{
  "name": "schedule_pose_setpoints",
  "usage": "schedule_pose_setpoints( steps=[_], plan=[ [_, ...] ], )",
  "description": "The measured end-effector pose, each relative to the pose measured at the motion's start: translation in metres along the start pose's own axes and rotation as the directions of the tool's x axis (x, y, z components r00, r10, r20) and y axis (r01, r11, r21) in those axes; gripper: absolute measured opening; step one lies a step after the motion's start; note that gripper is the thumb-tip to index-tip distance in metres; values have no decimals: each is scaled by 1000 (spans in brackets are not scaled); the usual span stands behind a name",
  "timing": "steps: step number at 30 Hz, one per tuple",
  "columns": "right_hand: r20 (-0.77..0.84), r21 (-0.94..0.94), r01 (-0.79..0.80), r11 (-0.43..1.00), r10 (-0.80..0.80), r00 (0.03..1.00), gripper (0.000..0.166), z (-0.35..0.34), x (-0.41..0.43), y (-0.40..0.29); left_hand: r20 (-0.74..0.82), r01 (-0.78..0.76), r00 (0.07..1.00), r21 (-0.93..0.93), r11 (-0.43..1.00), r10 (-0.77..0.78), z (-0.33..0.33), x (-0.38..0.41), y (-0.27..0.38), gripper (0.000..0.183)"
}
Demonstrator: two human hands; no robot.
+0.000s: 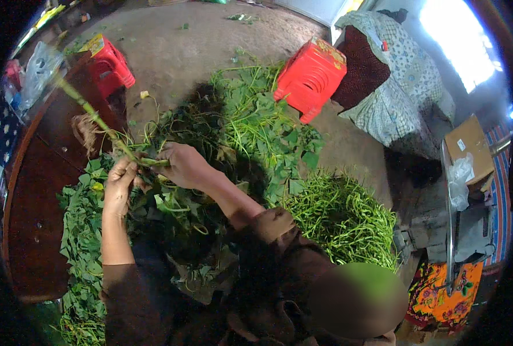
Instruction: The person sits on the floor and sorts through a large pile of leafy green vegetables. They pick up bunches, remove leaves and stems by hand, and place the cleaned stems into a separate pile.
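Observation:
My left hand [119,184] pinches a long green plant stem [103,125] that slants up to the left, with fibrous strands hanging beside it. My right hand [182,163] is close by on the right, its fingers around the stem's lower, bent end. Leaves and thin vines hang beneath both hands, partly in shadow. Below them lies a dark tangle of leafy vines [183,125]. More green leafy vines [256,125] spread over the floor beyond my right hand, and a strip of green leaves [81,225] runs along my left side.
A heap of thin green stalks [343,216] lies at the right. Two red plastic stools [312,73] [109,65] stand farther off, beside a large patterned cloth bundle [412,82] and a dark wooden panel [40,207] respectively. A cardboard box [468,147] is at far right.

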State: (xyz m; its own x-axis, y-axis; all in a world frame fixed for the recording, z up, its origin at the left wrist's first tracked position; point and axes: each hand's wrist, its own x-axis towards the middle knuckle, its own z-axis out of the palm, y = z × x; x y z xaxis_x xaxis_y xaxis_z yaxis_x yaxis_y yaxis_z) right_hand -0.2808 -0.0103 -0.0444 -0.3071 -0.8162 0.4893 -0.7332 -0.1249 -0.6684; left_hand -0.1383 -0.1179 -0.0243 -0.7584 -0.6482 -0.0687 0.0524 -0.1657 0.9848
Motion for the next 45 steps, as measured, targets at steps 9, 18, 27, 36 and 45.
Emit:
schedule_pose_setpoints(
  steps=[9, 18, 27, 36, 45],
  plan=[
    [195, -262, -220, 940, 275, 942, 22, 2, 4, -24, -205, -6, 975, 368, 930, 87, -3, 14, -24, 13],
    [178, -369, -372, 852, 457, 871, 25, 7, 7, -32, -114, -235, 888, 721, 652, 446, 14, 22, -38, 16],
    [84, -258, -446, 857, 480, 873, 29, -1, 15, -42, -467, 189, 875, 570, 800, 126, -50, 46, -62, 28],
    [165, -72, -397, 915, 404, 900, 33, -9, 18, -17, -308, -201, 943, -226, 953, 125, -73, 34, -8, 19],
    [126, 138, -39, 990, 22, 992, 26, 33, 10, -11, 189, -22, 955, -725, 689, 230, -70, 38, -10, 25]
  ],
)
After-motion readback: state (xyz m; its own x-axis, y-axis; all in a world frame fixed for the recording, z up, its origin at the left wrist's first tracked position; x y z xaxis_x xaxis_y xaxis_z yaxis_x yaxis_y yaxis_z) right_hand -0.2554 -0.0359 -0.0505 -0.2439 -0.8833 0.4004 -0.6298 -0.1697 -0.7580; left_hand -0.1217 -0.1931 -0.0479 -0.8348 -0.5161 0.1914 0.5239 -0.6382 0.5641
